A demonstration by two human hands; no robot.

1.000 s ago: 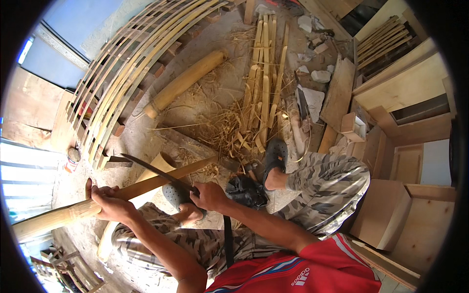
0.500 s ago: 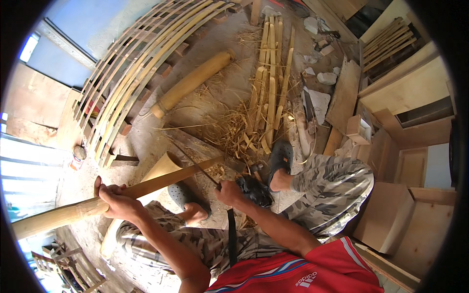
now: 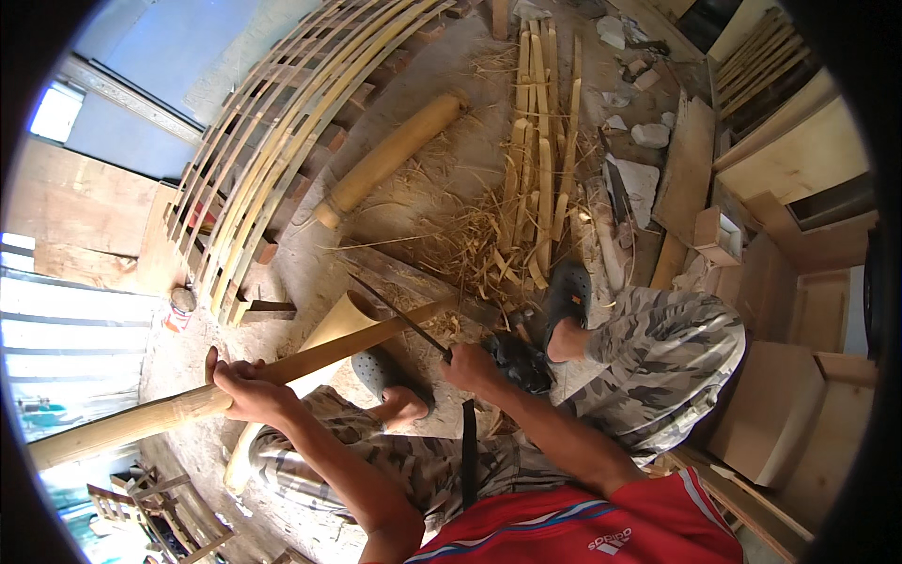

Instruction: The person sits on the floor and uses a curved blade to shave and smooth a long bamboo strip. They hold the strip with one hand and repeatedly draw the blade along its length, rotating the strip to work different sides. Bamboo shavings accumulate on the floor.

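Sliding the knife [image 3: 415, 330] outward: since a second ago our right hand [image 3: 470, 367] has drawn away from our left hand [image 3: 249, 390], and the blade now crosses the split bamboo [image 3: 329, 353] nearer its far end. We read that as the edge working the outer stretch; can't tell if it's biting. Left curled round the bamboo part-way along, one digit up; right in a full fist on the handle, which is hidden. The piece slants from the floor's [image 3: 305, 249] left edge toward the middle, above a bamboo tube [image 3: 336, 321]; contact unclear. Shavings [image 3: 498, 235] and narrow strips [image 3: 545, 122] lie toward the floor's far edge, bamboo log [image 3: 390, 160] left of them.
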